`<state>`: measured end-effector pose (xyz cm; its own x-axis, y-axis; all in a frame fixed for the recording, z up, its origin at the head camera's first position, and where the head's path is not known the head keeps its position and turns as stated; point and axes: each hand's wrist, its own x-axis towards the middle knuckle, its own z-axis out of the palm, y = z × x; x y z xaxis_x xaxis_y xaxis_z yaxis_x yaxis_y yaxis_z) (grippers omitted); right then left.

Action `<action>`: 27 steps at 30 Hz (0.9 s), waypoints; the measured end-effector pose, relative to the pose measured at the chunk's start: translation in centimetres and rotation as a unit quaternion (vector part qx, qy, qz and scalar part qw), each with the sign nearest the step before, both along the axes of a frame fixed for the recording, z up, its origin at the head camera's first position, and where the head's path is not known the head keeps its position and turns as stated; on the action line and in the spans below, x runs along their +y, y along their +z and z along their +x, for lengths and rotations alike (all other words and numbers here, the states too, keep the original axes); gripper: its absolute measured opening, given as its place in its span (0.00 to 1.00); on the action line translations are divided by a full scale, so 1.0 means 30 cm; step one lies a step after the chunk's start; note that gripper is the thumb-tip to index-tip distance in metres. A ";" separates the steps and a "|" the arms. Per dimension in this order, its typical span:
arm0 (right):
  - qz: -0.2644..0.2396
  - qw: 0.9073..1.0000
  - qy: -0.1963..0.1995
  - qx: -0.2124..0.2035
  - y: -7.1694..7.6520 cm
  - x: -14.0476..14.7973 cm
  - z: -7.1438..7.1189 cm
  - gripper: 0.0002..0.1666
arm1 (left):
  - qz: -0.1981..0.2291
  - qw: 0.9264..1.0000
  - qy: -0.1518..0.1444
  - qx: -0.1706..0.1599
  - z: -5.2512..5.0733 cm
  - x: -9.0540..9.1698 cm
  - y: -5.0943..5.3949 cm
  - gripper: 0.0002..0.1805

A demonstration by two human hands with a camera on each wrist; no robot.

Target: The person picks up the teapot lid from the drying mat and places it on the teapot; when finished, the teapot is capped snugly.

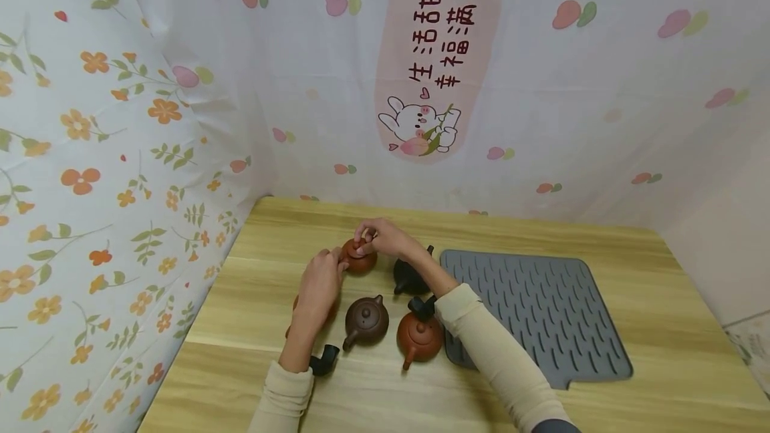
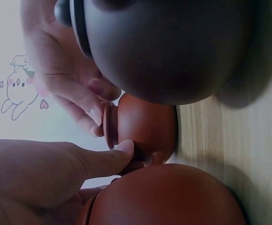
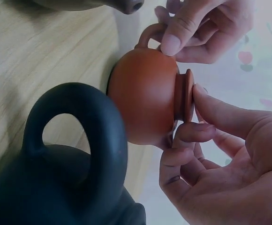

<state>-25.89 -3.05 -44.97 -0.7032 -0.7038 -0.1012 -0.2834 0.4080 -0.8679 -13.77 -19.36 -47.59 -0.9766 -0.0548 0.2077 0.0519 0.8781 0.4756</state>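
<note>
At the back of the group stands a small reddish-brown clay teapot (image 1: pixel 359 264), upright on the table. My left hand (image 1: pixel 319 284) pinches its handle (image 3: pixel 150 33) between thumb and fingers. With thumb and fingers, my right hand (image 1: pixel 390 239) holds the round lid (image 3: pixel 189 96) at the top of that pot. A narrower band shows between lid and body; I cannot tell whether the lid is fully seated. Close to my left wrist is a second reddish teapot (image 2: pixel 164 199), partly hidden in the head view. A black teapot (image 3: pixel 56 183) sits beneath my right forearm.
A dark brown teapot (image 1: pixel 367 321) and another reddish teapot (image 1: pixel 420 338) stand nearer the front, between my forearms. To the right lies a grey ridged mat (image 1: pixel 535 313). Behind the wooden table (image 1: pixel 674 326) hangs a printed white cloth (image 1: pixel 301 99).
</note>
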 end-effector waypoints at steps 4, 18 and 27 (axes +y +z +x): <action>0.007 1.000 0.000 -0.005 -0.003 -0.007 -0.003 0.08 | -0.002 1.000 0.001 0.002 0.002 0.000 0.002 0.09; 0.024 0.999 0.018 0.030 0.004 -0.005 0.015 0.08 | -0.005 1.000 0.001 -0.008 0.013 0.004 0.013 0.06; -0.032 0.990 -0.016 0.137 0.053 0.117 0.031 0.18 | 0.006 1.000 -0.005 0.005 0.002 0.001 0.024 0.07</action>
